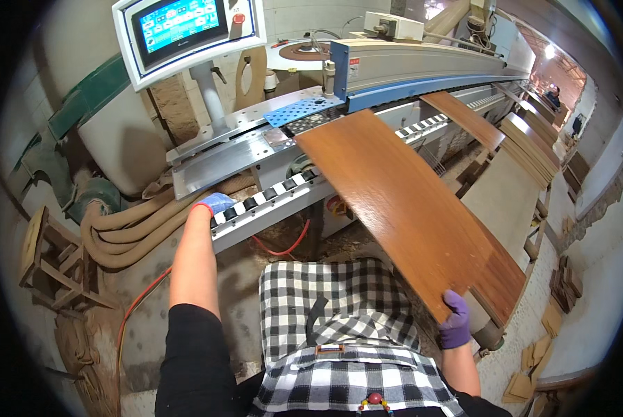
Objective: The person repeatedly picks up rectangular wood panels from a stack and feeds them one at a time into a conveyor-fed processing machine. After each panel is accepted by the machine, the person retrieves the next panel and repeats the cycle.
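Note:
A long brown wood-grain panel [394, 203] slants across the view, its far end on the edge banding machine's bed beside a blue perforated plate [303, 110]. My right hand [454, 320], in a purple glove, grips its near corner, with the thumb on top and the other fingers mostly hidden. My left hand [215, 202], in a blue glove with a red cuff, is at the near end of a roller support rail [269, 211] with black and white rollers. Its fingers are partly hidden behind the rail, so their grip does not show.
A control screen [181, 26] with a red stop button stands upper left. Ribbed dust hoses [134, 229] and a wooden stool [56, 260] lie left. A second brown panel [462, 120] lies farther along the machine. Stacked boards [530, 146] stand right; a person [553, 96] is far back.

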